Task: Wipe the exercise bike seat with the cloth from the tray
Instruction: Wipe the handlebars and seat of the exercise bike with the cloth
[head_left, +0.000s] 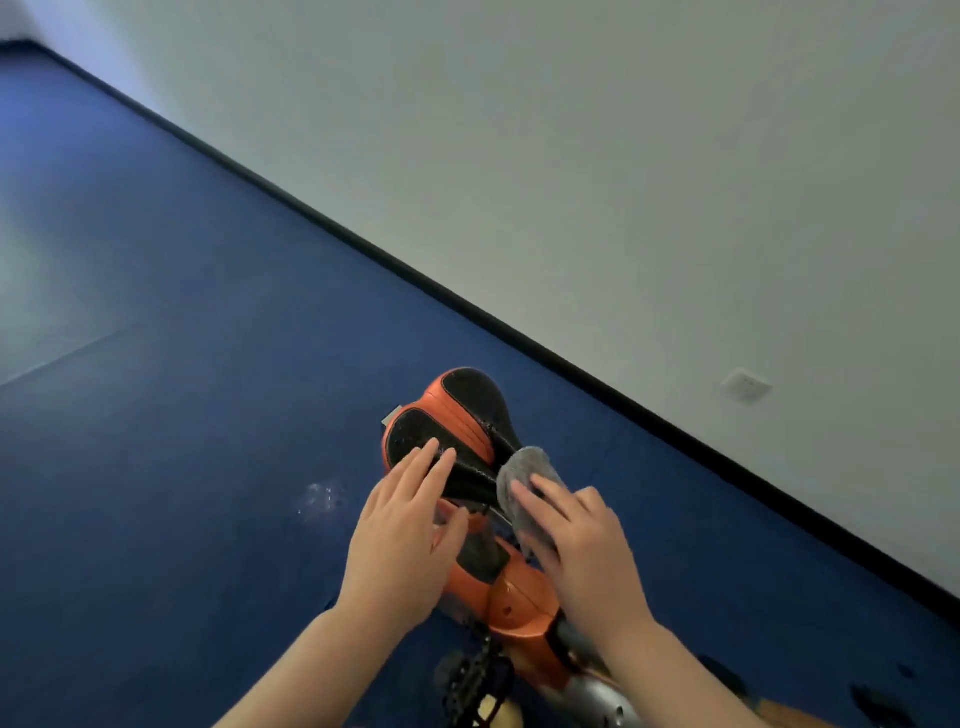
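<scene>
1 seat (457, 426), 1 cloth (524, 473), 2 hands (400, 545) (587, 551).

A blue floor (171, 322) fills the left and lower part of the frame, meeting a white wall along a black skirting strip (467, 306) that runs diagonally from upper left to lower right. A pale wet-looking patch (321, 500) lies on it at lower centre. An orange bike frame (519, 603) rises from the bottom edge; its footing is hidden.
</scene>
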